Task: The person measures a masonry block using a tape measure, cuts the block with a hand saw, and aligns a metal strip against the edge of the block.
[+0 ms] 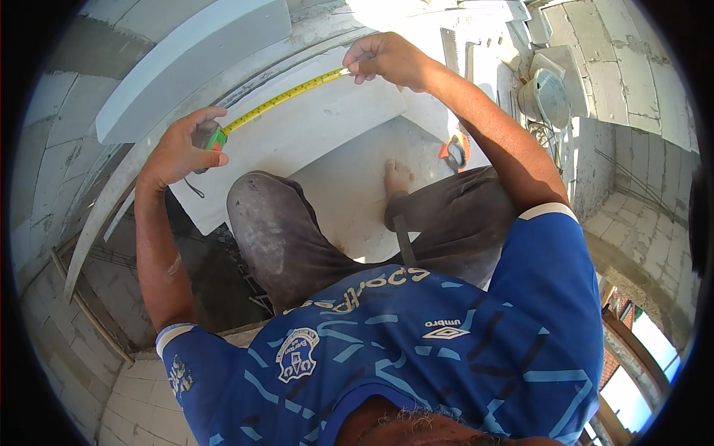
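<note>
My left hand point(175, 152) is closed around the green and black case of a tape measure point(217, 140), thumb and fingers on either side of it. From the case the yellow blade point(286, 95) runs out to the right, slightly bowed. At its far end my right hand point(393, 62) pinches the blade's tip between thumb and fingers. A small whitish bit shows at those fingertips, too small to name. Beneath the blade lies a large pale board point(320, 123). A dark cord hangs below my left hand.
A hand saw point(450, 48) lies beyond my right forearm, with a grey bucket point(548, 98) farther right. An orange and black tool point(453, 154) rests near my bare foot point(398, 178). A thick white slab point(197, 59) stands at the far left, and a dark gap point(212, 275) opens beside my knee.
</note>
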Action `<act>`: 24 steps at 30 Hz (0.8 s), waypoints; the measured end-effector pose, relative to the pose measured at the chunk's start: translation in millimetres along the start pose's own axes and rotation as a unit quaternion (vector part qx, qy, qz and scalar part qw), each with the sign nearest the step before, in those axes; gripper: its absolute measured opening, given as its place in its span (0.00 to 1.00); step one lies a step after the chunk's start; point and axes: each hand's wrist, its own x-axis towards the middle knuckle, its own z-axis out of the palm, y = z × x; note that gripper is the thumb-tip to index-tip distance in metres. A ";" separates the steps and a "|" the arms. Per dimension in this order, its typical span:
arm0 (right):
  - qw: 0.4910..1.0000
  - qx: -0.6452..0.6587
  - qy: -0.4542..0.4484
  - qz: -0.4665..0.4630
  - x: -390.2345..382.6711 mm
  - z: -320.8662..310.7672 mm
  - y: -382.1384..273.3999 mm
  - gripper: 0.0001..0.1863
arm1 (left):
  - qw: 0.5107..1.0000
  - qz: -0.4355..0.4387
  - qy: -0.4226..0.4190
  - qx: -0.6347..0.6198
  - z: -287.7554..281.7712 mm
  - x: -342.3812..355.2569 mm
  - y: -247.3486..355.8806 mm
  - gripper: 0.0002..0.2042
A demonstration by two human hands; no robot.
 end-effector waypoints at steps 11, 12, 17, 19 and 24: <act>0.985 0.003 0.170 0.005 -7.5 -55.6 32.3 0.21 | 0.946 0.120 0.247 0.174 -16.6 97.0 20.0 0.33; 0.981 -0.006 0.192 0.034 -12.6 -67.4 45.5 0.21 | 0.884 0.181 0.342 0.264 -30.5 115.3 12.9 0.32; 0.964 -0.125 0.208 0.106 -46.2 -97.1 92.9 0.22 | 0.784 0.165 0.466 0.375 -113.8 199.0 -21.8 0.33; 0.959 -0.148 0.211 0.113 -58.5 -106.9 108.9 0.22 | 0.792 0.152 0.452 0.381 -116.9 222.3 -15.1 0.33; 0.959 -0.205 0.122 0.153 -78.2 -107.7 115.1 0.23 | 0.812 0.138 0.419 0.381 -121.1 242.5 -32.5 0.35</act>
